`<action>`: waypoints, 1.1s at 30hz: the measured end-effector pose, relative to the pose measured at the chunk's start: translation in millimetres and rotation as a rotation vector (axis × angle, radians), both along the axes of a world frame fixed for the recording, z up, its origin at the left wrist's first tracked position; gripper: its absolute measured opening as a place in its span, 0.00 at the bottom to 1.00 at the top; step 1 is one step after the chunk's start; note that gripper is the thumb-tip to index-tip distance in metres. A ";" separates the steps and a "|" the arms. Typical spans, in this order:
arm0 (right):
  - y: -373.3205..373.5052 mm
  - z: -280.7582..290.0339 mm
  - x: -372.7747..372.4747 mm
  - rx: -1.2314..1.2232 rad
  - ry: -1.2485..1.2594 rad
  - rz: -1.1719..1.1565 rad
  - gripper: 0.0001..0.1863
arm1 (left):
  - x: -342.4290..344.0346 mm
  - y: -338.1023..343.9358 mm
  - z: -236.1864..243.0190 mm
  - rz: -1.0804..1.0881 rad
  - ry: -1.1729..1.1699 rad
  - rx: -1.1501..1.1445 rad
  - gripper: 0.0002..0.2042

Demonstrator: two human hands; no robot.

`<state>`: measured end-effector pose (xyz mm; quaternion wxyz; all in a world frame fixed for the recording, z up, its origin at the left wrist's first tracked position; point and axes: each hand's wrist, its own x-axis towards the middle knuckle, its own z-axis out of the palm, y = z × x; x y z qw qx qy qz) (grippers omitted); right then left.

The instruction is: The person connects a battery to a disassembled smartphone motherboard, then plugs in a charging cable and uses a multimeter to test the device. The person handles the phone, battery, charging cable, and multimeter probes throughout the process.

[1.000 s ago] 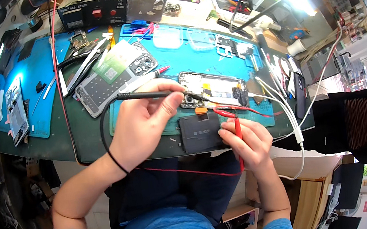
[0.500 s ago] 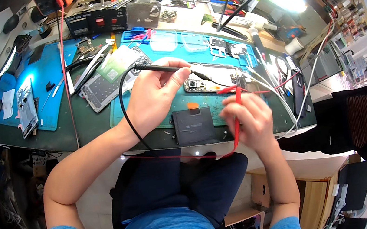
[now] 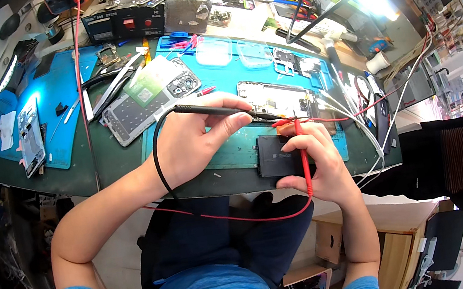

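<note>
My left hand (image 3: 187, 142) is closed around a black test probe (image 3: 206, 110), which slants right over the lower left part of an opened phone (image 3: 286, 90). Whether its tip touches the phone I cannot tell. A red test probe (image 3: 306, 169) stands nearly upright in my right hand (image 3: 325, 161), its tip pointing away from me. That same hand also grips a flat black phone battery (image 3: 275, 163) by its right side, thumb at the near edge and fingers toward the far edge. The battery lies at the front of the mat, below the phone.
A detached phone back cover (image 3: 135, 113) lies left of my left hand. Clear plastic trays (image 3: 213, 51) stand behind on the blue mat (image 3: 222, 160). White cables (image 3: 367, 136) and a red lead (image 3: 352, 116) run along the right. Another phone part (image 3: 32, 137) lies far left.
The battery has shifted to the right, and my right hand now has its thumb and fingers on it. My left hand and the black probe have moved slightly down and right.
</note>
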<state>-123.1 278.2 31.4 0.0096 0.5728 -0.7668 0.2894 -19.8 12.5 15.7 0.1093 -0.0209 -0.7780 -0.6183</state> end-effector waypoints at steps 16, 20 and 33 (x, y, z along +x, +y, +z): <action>35.8 -11.0 27.4 -0.562 -0.722 -0.206 0.29 | 1.6 -10.7 0.8 -0.168 -0.135 -0.112 0.08; 14.3 0.3 10.6 -0.527 -0.602 -0.180 0.27 | 6.5 -9.8 -12.0 -0.181 0.257 -0.289 0.12; -27.3 -25.7 6.2 -0.354 -0.624 -0.257 0.12 | 23.0 4.0 -18.8 -0.070 0.621 -0.799 0.12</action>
